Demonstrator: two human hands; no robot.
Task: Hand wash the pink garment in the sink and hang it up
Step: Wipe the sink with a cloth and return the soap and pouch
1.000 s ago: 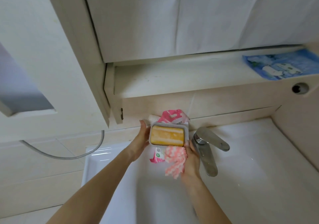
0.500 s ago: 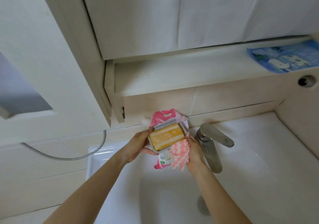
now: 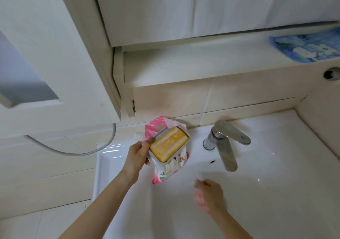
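My left hand (image 3: 137, 156) grips a grey soap dish (image 3: 172, 158) with a yellow soap bar (image 3: 169, 145) in it, together with a pink and white refill pouch (image 3: 160, 176) behind it, above the back left of the white sink (image 3: 276, 165). My right hand (image 3: 211, 194) is low over the basin, blurred by motion, fingers curled round the pink garment (image 3: 199, 199). Only a small pink patch of the garment shows beside the palm.
A chrome tap (image 3: 225, 146) stands at the back of the sink, right of the soap dish. Above is a shelf (image 3: 202, 62) with a blue packet (image 3: 305, 47) and a cabinet. A grey hose (image 3: 73, 152) hangs along the tiled wall at the left.
My right hand has let go of the soap dish and dropped down into the basin with the pink garment. My left hand now holds the dish and pouch alone, tilted.
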